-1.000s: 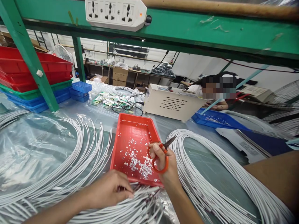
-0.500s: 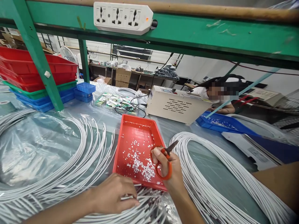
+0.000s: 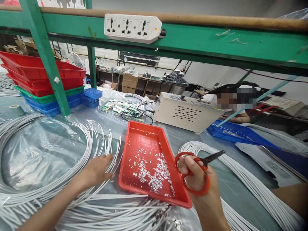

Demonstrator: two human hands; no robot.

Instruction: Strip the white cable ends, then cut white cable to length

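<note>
My right hand (image 3: 197, 179) is closed on orange-handled scissors (image 3: 196, 166), blades shut and pointing right, just right of a red tray (image 3: 134, 141) strewn with small white cuttings (image 3: 154, 173). My left hand (image 3: 96, 170) lies flat with fingers out on curved white cables (image 3: 79, 150) left of the tray, fingertips close to the tray's left wall. More white cable ends (image 3: 125, 211) fan out under the tray's near edge. A large coil of white cables (image 3: 243, 183) lies to the right of my right hand.
A beige metal box (image 3: 187, 112) stands behind the tray. Stacked red, green and blue trays (image 3: 40, 86) sit at the far left behind a green post (image 3: 48, 64). A power strip (image 3: 132, 27) hangs on the green beam overhead. Another person (image 3: 231, 99) sits beyond a blue tray (image 3: 235, 134).
My left hand left the cable ends at the tray's near edge and moved up-left, opening flat on the curved cables. My right hand with the scissors shifted right, off the tray.
</note>
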